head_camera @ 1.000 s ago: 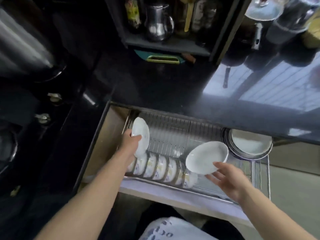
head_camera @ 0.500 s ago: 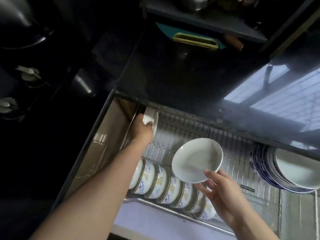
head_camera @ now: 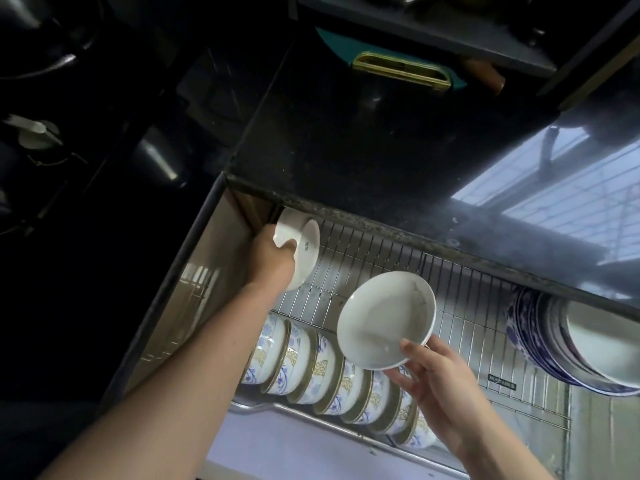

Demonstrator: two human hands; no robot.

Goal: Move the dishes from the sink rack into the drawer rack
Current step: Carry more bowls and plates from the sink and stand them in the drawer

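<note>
1. While seen from the head view, two white dishes in transit over the open drawer rack (head_camera: pixel 381 268), both already clear of the sink rack, which lies out of frame.
2. Left hand (head_camera: pixel 273 258) wrapped around a small white dish (head_camera: pixel 301 251), fingers curled over its rim and underside; dish stood on edge at the far left corner of the drawer rack, just under the counter edge (head_camera: pixel 381 216). Base with a printed mark turned toward the right, hollow side facing left. Whether touching the wires yet, cannot tell.
3. Right hand (head_camera: pixel 440 386) pinching a shallow white plate (head_camera: pixel 386 323) at its near rim, thumb on the inside lip, fingers beneath. Plate held above the middle of the rack, apart from the wires, tilted with its hollow face toward the camera and up-left.
4. Nearer in the drawer, a row of blue-and-gold patterned bowls (head_camera: pixel 311 368) standing on edge; at far right, a stack of blue-rimmed plates (head_camera: pixel 533 341) leaning on edge.
5. Handling, as a judgement: glazed ceramic, stiff, brittle, fairly light, likely slick if wet; best held at the rim with support below.
6. No long axis on either round dish; worth turning each edge-down to slot between wires, face parallel to the bowl row.
</note>
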